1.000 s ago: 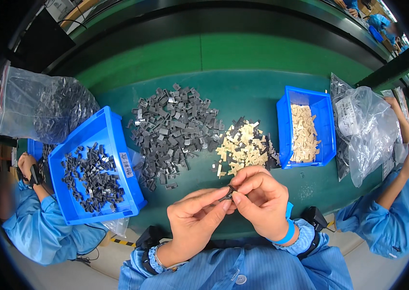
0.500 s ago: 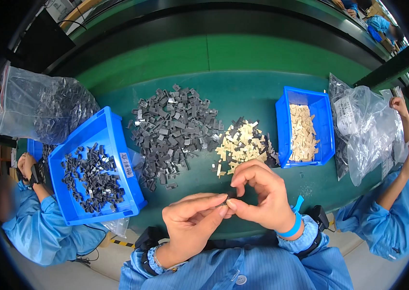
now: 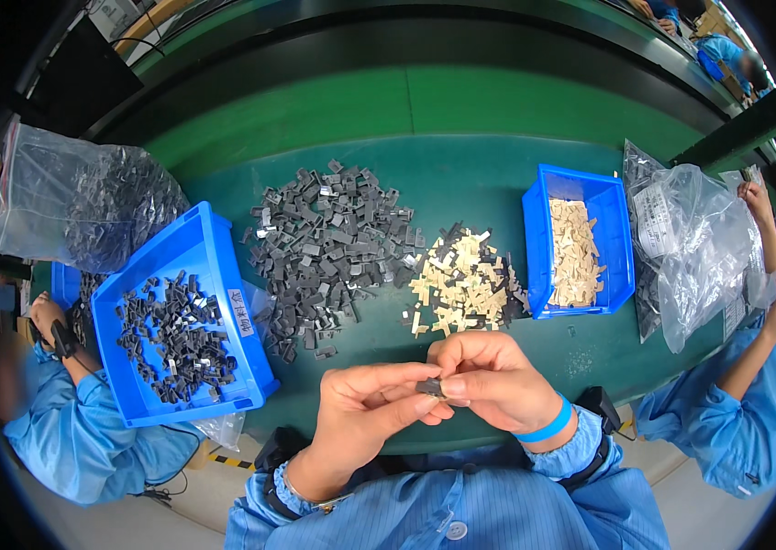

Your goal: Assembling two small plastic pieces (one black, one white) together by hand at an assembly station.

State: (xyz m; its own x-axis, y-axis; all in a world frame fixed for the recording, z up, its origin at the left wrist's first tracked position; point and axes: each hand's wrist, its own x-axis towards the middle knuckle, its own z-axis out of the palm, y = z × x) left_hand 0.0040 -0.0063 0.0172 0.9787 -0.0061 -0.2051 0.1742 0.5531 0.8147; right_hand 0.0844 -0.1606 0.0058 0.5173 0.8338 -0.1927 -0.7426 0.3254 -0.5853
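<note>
Both hands, left hand [image 3: 365, 412] and right hand [image 3: 489, 380], pinching one small dark part [image 3: 430, 388], at table's near edge [image 3: 461, 440]

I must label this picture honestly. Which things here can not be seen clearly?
- Small dark part, head view: mostly covered by the fingertips of left hand and right hand; its shape is unclear.
- Grey pieces in the clear bag: blurred by plastic.
- Right clear bag: contents hidden by glare.

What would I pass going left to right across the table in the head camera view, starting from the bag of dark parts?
Bag of dark parts → left blue bin → dark pile → beige pile → right blue bin → clear bags.
</note>
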